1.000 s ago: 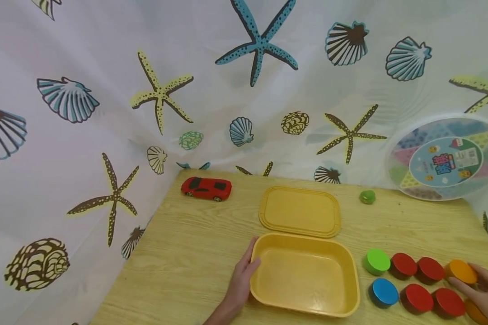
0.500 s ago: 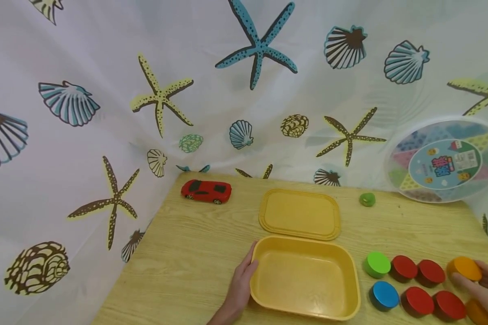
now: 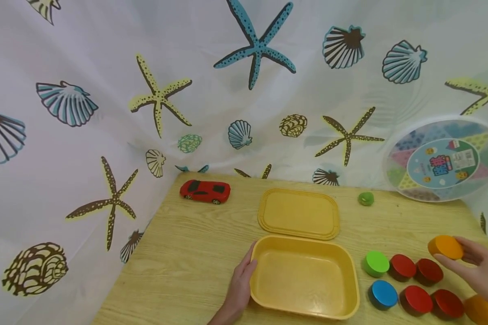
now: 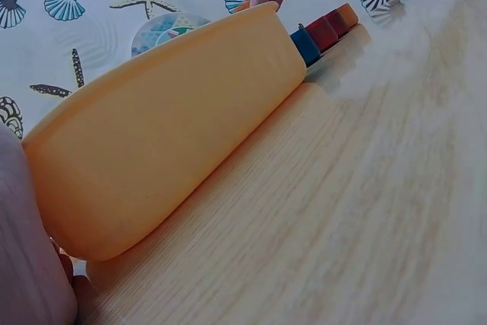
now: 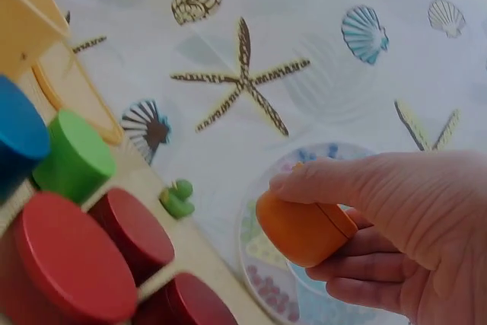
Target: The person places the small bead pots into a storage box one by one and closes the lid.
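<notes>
My left hand (image 3: 240, 282) grips the left end of a yellow plastic bin (image 3: 354, 289), thumb over the rim and fingers along the outside wall. Nothing lies in the bin. At the right, my right hand (image 3: 481, 266) holds a small round orange tub (image 3: 446, 247) between thumb and fingers, raised above the table. A seam shows round that orange tub (image 5: 300, 226) in the right wrist view. Below it stand two rows of similar tubs: a green tub (image 3: 376, 264), a blue tub (image 3: 383, 294), several red tubs (image 3: 416, 300) and another orange tub (image 3: 481, 310), partly cut off.
Behind the bin lies a flat yellow lid (image 3: 298, 214). A red toy car (image 3: 205, 192) sits at the back left, and a small green toy (image 3: 366, 198) at the back right. A round patterned case (image 3: 443, 158) leans on the shell-print curtain (image 3: 268, 113).
My right hand has lifted the orange tub from the back row's right end and moved it up and slightly left. My left hand stays on the bin.
</notes>
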A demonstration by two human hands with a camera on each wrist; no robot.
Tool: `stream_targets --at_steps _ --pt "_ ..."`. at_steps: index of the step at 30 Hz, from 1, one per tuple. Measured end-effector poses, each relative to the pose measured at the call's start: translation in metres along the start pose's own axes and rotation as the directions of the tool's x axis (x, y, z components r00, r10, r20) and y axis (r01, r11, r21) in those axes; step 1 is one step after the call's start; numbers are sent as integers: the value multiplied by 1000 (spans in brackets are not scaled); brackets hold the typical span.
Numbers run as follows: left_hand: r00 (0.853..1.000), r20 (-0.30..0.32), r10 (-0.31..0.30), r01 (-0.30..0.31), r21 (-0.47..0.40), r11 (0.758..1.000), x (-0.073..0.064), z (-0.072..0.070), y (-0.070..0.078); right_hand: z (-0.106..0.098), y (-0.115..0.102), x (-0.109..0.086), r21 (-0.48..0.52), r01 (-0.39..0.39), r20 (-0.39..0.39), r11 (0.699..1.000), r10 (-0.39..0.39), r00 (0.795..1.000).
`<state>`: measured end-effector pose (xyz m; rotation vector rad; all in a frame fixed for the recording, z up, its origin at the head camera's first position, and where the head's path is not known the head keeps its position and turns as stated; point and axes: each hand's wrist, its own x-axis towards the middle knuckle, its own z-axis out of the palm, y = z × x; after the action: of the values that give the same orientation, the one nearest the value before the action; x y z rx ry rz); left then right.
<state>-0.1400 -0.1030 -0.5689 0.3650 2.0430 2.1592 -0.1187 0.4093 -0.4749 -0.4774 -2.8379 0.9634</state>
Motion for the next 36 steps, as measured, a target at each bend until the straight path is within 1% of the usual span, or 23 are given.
stream_targets --at_steps 2,4,6,9,13,16,19,20,24,26,29,31,35,36 --pt "1000 -4 0 0 1 1000 -1 0 0 0 -12 -2 -44 23 21 999 -22 1000" --pt "1000 -7 -2 2 1 1000 -1 0 0 3 -23 -5 -75 87 17 993 -86 996" --pt "1000 -11 -7 7 2 1000 -2 0 0 8 -33 -8 -68 160 11 985 -160 987" --pt "1000 -15 -10 11 7 1000 -2 1 0 16 -48 -12 -20 253 18 967 -253 967" --pt "1000 -16 -4 4 13 1000 -3 0 0 25 -69 -14 23 337 43 941 -337 940" --pt "1000 -23 2 -1 22 1000 -3 0 0 32 -83 -14 33 390 66 920 -391 918" --pt "999 -33 6 -6 20 1000 -4 -1 0 39 -96 -14 66 443 103 894 -448 888" --pt "999 -37 7 -7 19 1000 -4 -1 0 43 -102 -14 71 462 115 884 -468 876" --pt "999 -44 12 -11 17 1000 -4 -2 1 59 -123 -17 134 543 167 829 -559 812" --pt "999 -49 10 -9 21 1000 -3 -1 1 70 -133 -19 176 558 201 811 -584 786" --pt "998 -61 -1 2 23 1000 -2 -1 1 91 -145 -21 237 575 257 783 -622 740" --pt "998 -67 -9 10 24 1000 -2 0 2 108 -151 -22 278 587 298 760 -649 700" --pt "998 -69 -14 15 20 1000 -1 1 4 137 -164 -24 347 602 384 719 -695 608" --pt "997 -70 -12 13 18 1000 -1 1 4 143 -167 -24 365 597 400 714 -699 592"
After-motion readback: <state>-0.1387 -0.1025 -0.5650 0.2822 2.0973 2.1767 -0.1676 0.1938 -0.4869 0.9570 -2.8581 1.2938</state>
